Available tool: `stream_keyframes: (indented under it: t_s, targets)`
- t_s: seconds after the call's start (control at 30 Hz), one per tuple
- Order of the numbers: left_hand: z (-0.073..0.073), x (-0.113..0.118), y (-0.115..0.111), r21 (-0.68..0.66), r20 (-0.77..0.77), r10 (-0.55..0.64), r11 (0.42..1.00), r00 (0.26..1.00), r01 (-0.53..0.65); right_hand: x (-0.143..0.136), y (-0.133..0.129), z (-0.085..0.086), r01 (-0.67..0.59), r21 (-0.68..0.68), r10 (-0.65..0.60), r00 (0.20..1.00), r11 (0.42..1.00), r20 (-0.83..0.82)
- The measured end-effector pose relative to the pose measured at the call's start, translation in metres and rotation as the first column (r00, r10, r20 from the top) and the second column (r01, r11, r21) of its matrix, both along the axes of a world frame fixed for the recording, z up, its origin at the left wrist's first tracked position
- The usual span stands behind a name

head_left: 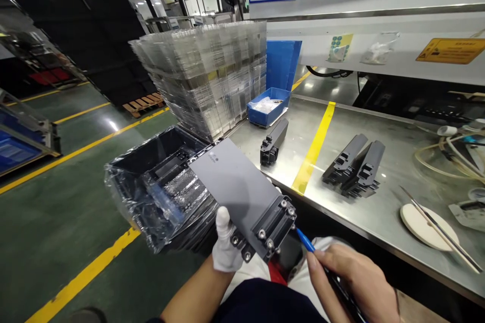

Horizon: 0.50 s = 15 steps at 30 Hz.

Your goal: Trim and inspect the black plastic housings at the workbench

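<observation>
A flat grey housing [242,184] with a black ribbed end and several round metal inserts is held up in front of my body. My left hand [226,245], in a white glove, grips it from below, the thumb at its near left edge and the other fingers mostly hidden behind. Bare, my right hand [352,277] is closed around a dark pen with a blue tip [305,239]. The blue tip is close to the right corner of the housing's ribbed end; whether it touches is hard to tell.
On the metal table [303,136] are one grey part [275,141], two more [356,166] beyond yellow tape, a blue bin [269,106] and a white disc [428,227] with thin sticks. A plastic-lined crate [162,186] and stacked clear trays [212,70] stand left.
</observation>
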<state>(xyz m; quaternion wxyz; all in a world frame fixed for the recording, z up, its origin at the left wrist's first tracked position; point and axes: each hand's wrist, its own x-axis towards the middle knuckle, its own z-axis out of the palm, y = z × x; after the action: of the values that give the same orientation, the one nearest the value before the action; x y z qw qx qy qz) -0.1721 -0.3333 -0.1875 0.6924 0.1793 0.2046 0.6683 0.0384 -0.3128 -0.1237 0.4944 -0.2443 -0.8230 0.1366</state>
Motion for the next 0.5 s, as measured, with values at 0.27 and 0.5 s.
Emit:
stream_keyframes:
  t_s: [0.27,0.5]
  targets:
    - [0.001,0.000,0.001,-0.013,-0.018,0.074,0.997,0.997,-0.074,-0.007,-0.010,0.009,-0.019,-0.032,0.017,0.999,0.999,-0.044]
    - [-0.006,-0.003,0.003,-0.022,0.065,0.040,0.999,0.997,-0.039,-0.011,-0.010,0.009,-0.116,-0.063,0.119,0.992,0.991,0.038]
